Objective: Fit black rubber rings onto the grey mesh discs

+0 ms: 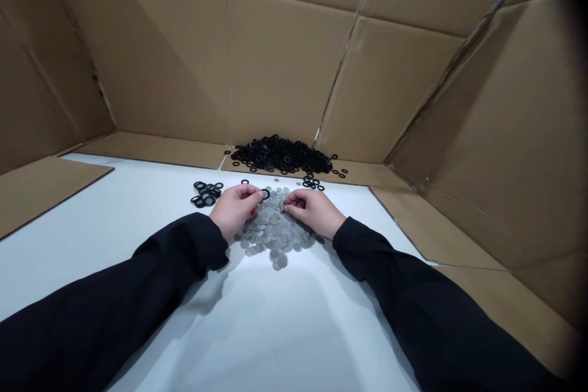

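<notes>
Black ring (266, 194) pinched at its rim in my left hand (235, 211), over the pile of grey discs (275, 229); right hand (318, 212) pinching what looks like one grey disc (283, 208). Light rim grip advisable, ring's opening uncovered, hands low and steady, fingertips clear of pile

No readable text, labels or numbers on anything.

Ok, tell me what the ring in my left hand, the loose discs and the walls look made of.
Ring: probably black rubber or plastic, uniformly dark.
Discs: thin, dull grey; fine mesh, plastic or metal, can't tell.
Walls: matte brown cardboard, by the creases and flap seams.
</notes>
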